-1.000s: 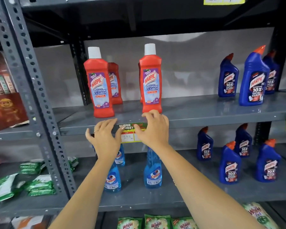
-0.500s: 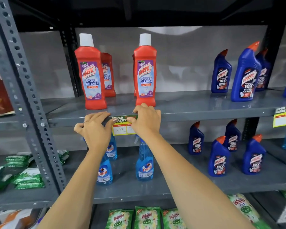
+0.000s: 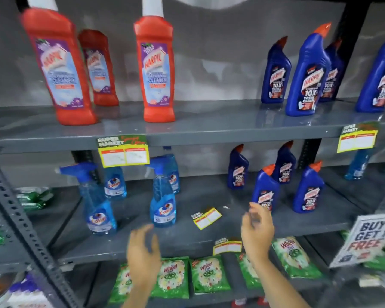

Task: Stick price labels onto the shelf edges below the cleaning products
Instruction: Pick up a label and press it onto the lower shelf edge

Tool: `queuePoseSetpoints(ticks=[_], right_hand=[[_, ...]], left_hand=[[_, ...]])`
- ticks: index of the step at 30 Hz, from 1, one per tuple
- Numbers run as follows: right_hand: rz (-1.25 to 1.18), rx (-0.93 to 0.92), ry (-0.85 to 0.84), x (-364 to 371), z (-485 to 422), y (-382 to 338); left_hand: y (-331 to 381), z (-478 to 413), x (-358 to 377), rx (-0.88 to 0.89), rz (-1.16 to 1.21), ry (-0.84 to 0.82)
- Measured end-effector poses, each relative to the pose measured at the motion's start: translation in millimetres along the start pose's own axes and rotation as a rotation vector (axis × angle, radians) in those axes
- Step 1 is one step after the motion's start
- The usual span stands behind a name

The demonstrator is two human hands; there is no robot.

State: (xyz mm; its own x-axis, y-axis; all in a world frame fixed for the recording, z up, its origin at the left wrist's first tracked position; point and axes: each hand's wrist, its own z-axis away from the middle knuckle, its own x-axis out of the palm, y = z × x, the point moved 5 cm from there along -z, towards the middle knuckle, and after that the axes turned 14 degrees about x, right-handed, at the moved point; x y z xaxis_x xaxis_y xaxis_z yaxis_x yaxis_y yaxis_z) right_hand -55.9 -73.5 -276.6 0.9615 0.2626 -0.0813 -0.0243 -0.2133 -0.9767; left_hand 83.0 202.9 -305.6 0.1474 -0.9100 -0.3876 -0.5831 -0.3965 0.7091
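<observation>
A yellow and green price label (image 3: 123, 150) hangs on the front edge of the upper shelf (image 3: 209, 135), below two red bathroom cleaner bottles (image 3: 156, 67). A loose label (image 3: 206, 218) lies flat on the middle shelf (image 3: 187, 238) between the blue spray bottles (image 3: 162, 194) and blue toilet cleaner bottles (image 3: 265, 192). Another label (image 3: 227, 246) sits on the middle shelf's front edge. My left hand (image 3: 142, 250) and my right hand (image 3: 257, 230) hover blurred in front of the middle shelf, fingers apart, holding nothing. The right hand is just right of the loose label.
A further label (image 3: 357, 138) hangs at the upper shelf's right end below blue toilet cleaner bottles (image 3: 307, 72). Green detergent packets (image 3: 209, 274) fill the lowest shelf. A white "buy get free" sign (image 3: 365, 238) juts in at the right. A perforated upright (image 3: 16, 218) stands left.
Both hands have let go of the label on the upper shelf edge and dropped to the middle shelf. The view has tilted down and moved closer.
</observation>
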Motion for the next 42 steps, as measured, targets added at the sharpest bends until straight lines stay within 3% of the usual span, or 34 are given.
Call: queuePoseSetpoints(ticks=[3,5,7,11,18,24,30,38,42], right_hand=[[0.349,0.366,-0.096,-13,-16,90],[0.604,0.42,-0.325,-6,-19,124],[0.715,0.36,-0.51,5,-20,136],[0.811,0.263,-0.545,19,-39,130],[0.894,0.106,-0.607,21,-54,137],[0.776,-0.02,-0.713,18,-41,140],[0.727,-0.094,-0.722,-40,-49,169],[0.814,0.023,-0.397,-144,-170,188],[0.87,0.036,-0.381,-147,-207,188]], left_hand=[[1,49,82,-0.125,0.052,-0.473],[9,60,121,-0.105,0.034,-0.627],[19,57,145,-0.104,0.016,-0.7],[29,40,166,-0.129,-0.136,-0.707],[24,38,179,0.027,-0.425,-0.732],[31,53,183,0.237,-0.511,-0.715],[48,96,200,0.239,-0.487,-0.768],[149,101,332,0.48,-0.394,-0.746],[166,98,370,0.509,-0.494,-0.727]])
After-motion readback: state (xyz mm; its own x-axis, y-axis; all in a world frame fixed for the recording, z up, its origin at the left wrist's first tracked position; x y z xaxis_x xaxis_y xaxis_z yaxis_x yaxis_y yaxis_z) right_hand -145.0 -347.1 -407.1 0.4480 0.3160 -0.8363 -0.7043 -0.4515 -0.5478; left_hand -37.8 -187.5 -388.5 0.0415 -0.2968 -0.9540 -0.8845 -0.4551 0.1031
